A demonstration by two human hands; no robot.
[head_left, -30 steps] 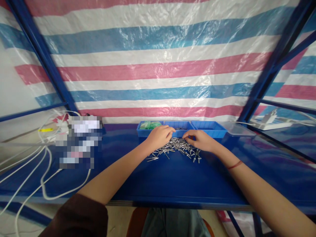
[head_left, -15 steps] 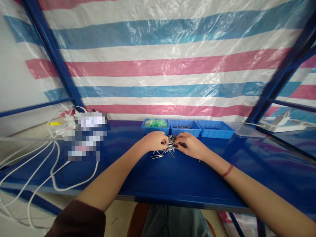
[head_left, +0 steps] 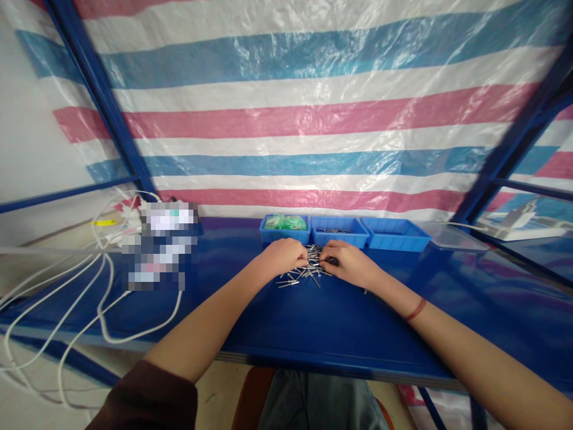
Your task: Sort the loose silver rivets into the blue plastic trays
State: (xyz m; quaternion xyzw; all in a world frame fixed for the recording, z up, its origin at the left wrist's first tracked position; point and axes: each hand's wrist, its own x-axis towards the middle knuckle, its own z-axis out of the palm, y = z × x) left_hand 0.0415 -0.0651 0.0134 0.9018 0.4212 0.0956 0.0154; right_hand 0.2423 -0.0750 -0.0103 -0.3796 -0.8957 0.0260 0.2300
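Observation:
A loose pile of thin silvery metal pins, like rivets (head_left: 308, 272), lies on the blue table. At its left side my left hand (head_left: 286, 257) is closed, fingertips at the pile; whatever it grips is too small to make out. My right hand (head_left: 347, 261) is curled at the pile's right side, with small dark pieces held under its fingers. Just behind the hands stand three blue trays: the left tray (head_left: 266, 235) has a green plastic packet (head_left: 286, 223), the middle tray (head_left: 342, 240) has some metal pins, and the right tray (head_left: 396, 241) shows nothing inside.
White cables (head_left: 105, 322) and pixelated items (head_left: 161, 245) lie at the table's left. A clear plastic lid (head_left: 456, 236) is right of the trays, with a white power strip (head_left: 521, 227) beyond. Blue frame posts and a striped sheet (head_left: 313, 119) stand behind.
The view has shifted slightly, moving the scene a little to the right. My left hand's fingers have closed up more at the pile. My right hand stays at the pile's right side.

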